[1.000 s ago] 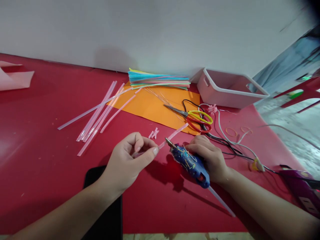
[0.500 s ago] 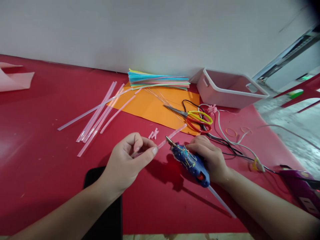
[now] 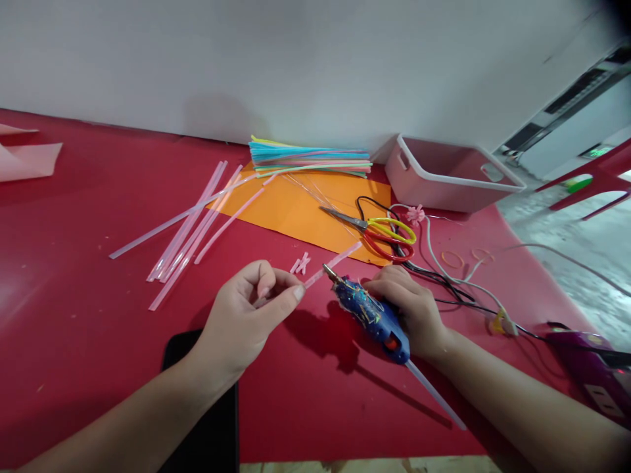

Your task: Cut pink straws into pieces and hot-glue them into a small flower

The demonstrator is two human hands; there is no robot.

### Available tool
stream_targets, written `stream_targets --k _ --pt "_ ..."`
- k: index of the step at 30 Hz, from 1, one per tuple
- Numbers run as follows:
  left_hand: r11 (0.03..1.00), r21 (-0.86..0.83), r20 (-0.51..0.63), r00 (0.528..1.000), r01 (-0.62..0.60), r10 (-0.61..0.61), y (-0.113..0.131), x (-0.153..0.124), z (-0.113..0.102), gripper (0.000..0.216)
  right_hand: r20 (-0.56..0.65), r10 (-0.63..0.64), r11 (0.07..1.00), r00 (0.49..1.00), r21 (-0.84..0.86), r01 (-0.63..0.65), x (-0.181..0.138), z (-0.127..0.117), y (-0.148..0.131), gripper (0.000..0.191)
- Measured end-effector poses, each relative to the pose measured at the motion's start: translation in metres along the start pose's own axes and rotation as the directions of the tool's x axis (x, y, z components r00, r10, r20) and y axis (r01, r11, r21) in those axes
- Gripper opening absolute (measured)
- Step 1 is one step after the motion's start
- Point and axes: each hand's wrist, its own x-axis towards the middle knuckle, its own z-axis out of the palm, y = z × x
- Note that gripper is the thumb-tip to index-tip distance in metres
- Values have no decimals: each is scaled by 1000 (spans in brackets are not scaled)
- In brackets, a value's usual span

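Observation:
My left hand (image 3: pixel 246 312) pinches one end of a thin pink translucent straw (image 3: pixel 342 257) between thumb and fingertips. The strip slants up to the right. In my right hand (image 3: pixel 414 305) is a blue hot glue gun (image 3: pixel 372 315), smeared with dried glue, a clear glue stick (image 3: pixel 436 396) poking out of its rear. Its metal nozzle is very close to the strip; whether they touch I cannot tell. Just beyond my left fingertips lie several short pink straw pieces (image 3: pixel 300 264). Scissors (image 3: pixel 365 225) with one yellow and one red handle rest open on orange paper (image 3: pixel 290 213).
Long pink straws (image 3: pixel 185 223) lie loose at the left. Behind stands a bundle of coloured straws (image 3: pixel 310 157) by the wall. A pink bin (image 3: pixel 444 187), tangled cables (image 3: pixel 444 286) and a purple power strip (image 3: pixel 586 355) are at right; a black phone-like slab (image 3: pixel 211 427) is under my left forearm.
The view has shifted slightly. The glue gun's nozzle has drawn back a little from the pink straw, and both hands keep their hold.

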Motion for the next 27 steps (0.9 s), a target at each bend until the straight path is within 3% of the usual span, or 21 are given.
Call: stream_targets --k 27 --pt "995 -93 -5 999 40 -40 -1 3 1 44 10 85 996 996 -30 -85 -1 -1 -1 8"
